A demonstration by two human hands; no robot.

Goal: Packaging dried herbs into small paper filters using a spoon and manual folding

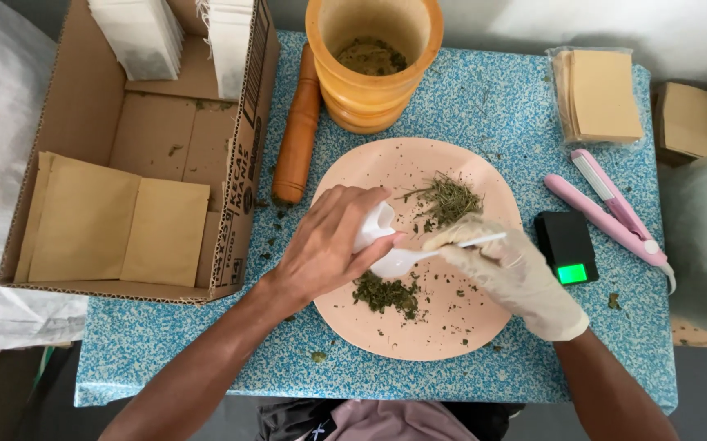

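Over one pink plate (451, 327), two herb piles (386, 292), left hand (325, 249) fingers grasping one white sachet (374, 224), gloved right hand (517, 278) gripping one white spoon (406, 260)

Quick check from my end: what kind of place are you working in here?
Probably a small home or craft packing station for dried herbs, not a factory. A wooden mortar and pestle stand behind a pink plate of dried herb, with a pocket scale and paper sachets alongside.

Your speckled blue table (484, 106) carries: cardboard box (153, 135) at left edge, wooden mortar (372, 69) and pestle (298, 131) at far edge, pink plate (443, 327) centre, pocket scale (566, 245) and pink sealer (611, 208) right.
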